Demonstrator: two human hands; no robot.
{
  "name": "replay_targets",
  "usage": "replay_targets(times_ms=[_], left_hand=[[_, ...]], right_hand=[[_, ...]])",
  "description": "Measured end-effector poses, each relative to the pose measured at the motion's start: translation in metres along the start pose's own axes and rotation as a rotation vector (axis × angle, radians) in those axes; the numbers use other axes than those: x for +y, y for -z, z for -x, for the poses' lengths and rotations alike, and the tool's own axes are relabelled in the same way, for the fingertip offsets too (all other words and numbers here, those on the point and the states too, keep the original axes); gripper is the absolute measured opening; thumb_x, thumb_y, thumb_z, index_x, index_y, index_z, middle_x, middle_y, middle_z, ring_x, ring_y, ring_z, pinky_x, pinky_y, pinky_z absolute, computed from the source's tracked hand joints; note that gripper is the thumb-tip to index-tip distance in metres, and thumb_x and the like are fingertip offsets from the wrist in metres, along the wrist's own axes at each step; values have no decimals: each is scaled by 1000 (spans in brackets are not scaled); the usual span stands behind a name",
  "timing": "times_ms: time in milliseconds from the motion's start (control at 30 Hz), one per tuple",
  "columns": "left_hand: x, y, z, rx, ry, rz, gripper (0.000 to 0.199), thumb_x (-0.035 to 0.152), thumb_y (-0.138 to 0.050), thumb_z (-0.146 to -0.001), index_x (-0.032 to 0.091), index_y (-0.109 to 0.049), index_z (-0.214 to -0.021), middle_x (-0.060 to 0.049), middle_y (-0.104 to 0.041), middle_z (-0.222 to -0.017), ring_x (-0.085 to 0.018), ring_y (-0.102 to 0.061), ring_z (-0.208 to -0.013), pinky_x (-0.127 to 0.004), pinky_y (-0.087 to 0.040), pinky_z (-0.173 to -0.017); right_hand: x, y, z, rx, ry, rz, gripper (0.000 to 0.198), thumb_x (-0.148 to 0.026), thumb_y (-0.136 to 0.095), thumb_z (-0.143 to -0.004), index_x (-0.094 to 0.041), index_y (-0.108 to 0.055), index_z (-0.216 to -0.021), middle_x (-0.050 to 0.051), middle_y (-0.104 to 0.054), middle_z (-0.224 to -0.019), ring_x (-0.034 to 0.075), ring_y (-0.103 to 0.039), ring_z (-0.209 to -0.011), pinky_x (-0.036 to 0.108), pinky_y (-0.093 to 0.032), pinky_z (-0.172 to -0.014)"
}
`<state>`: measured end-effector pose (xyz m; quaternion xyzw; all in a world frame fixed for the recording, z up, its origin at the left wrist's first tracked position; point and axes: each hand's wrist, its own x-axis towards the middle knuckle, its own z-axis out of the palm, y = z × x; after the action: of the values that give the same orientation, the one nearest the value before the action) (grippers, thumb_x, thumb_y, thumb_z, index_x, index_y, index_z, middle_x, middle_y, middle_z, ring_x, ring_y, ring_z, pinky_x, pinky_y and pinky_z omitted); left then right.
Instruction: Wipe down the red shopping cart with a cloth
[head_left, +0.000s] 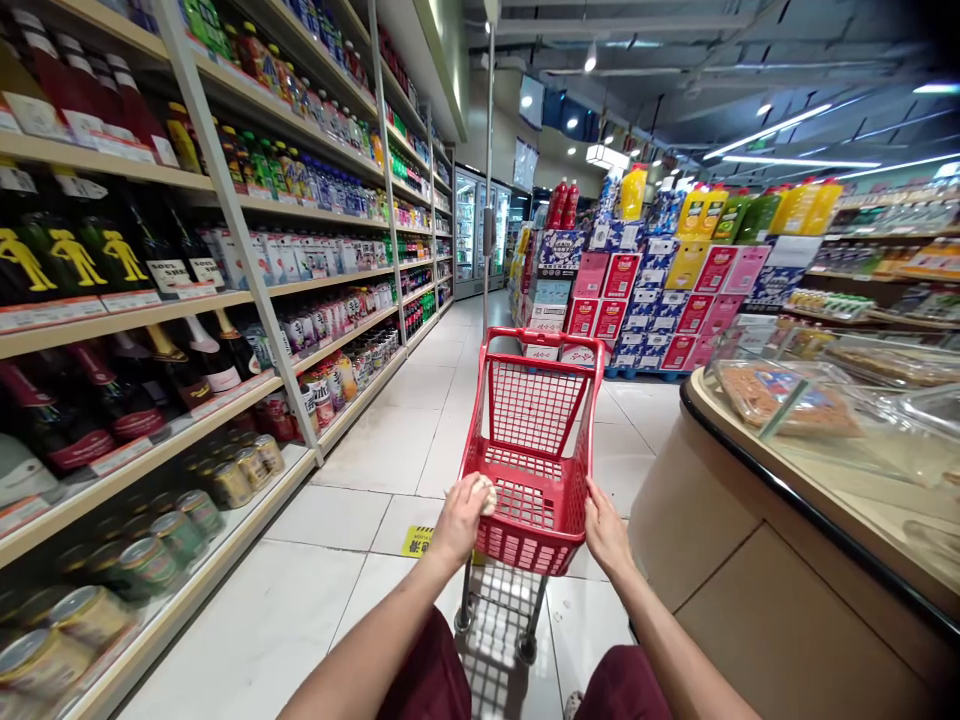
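A red plastic shopping cart [532, 535] with lattice walls stands directly before me, its basket holding nothing that I can see. My left hand [463, 515] is closed around a crumpled pale cloth [486, 494] at the basket's left rim. The cloth is mostly covered by the fingers, so its full shape is hidden. On the opposite side, my right hand [604, 522] grips the right rim near the front corner, fingers along the outer wall. Both forearms reach forward over my dark red trousers.
Shelves [225, 235] of bottles and cans line the left. A curved display counter [750, 560] with packed food stands close on the right. Stacked drink cartons [652, 290] topped with juice bottles rise ahead. A yellow floor sticker [417, 541] lies left of the cart on white tiles.
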<state>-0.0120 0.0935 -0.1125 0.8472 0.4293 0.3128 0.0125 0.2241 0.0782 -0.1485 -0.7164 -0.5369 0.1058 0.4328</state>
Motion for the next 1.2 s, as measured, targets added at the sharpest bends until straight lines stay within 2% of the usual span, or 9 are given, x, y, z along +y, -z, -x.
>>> replay_targets(times_ms=[200,400,500,567,633,833,933,1100,1200], left_hand=[[45,-31,5,-99,-86,330,43,7,-40,-78,21,-47,-119,-8,-44,-129,-19,-37,-122,-41,-33,-101],[54,-13,-11,-10,584,1360,48,22,-52,-72,15,-45,-120,-10,-48,-125,-23,-38,-121,-39,-26,-103],[46,12,-20,-170,654,1813,51,46,-46,-77,12,-51,-113,-13,-57,-112,-26,-49,-110,-42,-34,-97],[38,26,-24,-280,602,1859,59,57,-36,-78,12,-51,-113,-14,-57,-111,-26,-49,-109,-43,-34,-96],[26,33,-23,-331,575,1700,55,54,-32,-81,15,-49,-115,-12,-55,-117,-24,-46,-113,-43,-31,-98],[-25,17,5,-79,429,499,50,18,-38,-77,15,-39,-126,-10,-35,-137,-20,-25,-129,-40,-19,-107],[-35,5,19,-178,301,262,61,10,-34,-73,11,-25,-133,-11,-30,-140,-17,-27,-128,-37,-25,-106],[-29,7,21,-345,227,6,64,0,-27,-70,10,-25,-133,-12,-30,-139,-17,-23,-129,-43,-21,-106],[-25,12,19,-354,204,-86,69,-3,-26,-67,14,-22,-134,-8,-28,-141,-17,-17,-131,-49,-15,-106]], right_hand=[[-24,6,20,169,105,63,48,-33,-28,-82,-14,-47,-122,13,-33,-136,27,-29,-126,48,-29,-99],[-74,-20,62,-66,291,-154,50,-39,-34,-85,-18,-35,-131,9,-37,-135,21,-32,-125,41,-32,-100],[-96,-40,61,-101,377,-211,54,-40,-42,-82,-20,-34,-131,9,-35,-136,22,-29,-127,41,-33,-100],[-103,-46,55,-56,450,-249,50,-38,-46,-81,-21,-39,-127,9,-39,-133,22,-32,-125,42,-34,-99],[-100,-43,50,24,456,-275,38,-31,-42,-83,-22,-48,-120,9,-49,-123,20,-40,-119,41,-37,-97],[-49,-4,50,155,396,-12,32,-22,-36,-84,-23,-56,-108,8,-50,-123,21,-41,-118,46,-34,-98],[-52,-24,59,138,428,123,31,-19,-38,-84,-26,-59,-105,8,-52,-121,23,-43,-117,49,-33,-96],[-103,-84,63,32,613,78,46,-8,-40,-81,-28,-46,-123,6,-49,-126,19,-40,-120,43,-34,-98],[-86,-65,62,-29,689,64,42,-13,-43,-83,-31,-49,-120,3,-47,-128,18,-37,-122,42,-34,-99]])
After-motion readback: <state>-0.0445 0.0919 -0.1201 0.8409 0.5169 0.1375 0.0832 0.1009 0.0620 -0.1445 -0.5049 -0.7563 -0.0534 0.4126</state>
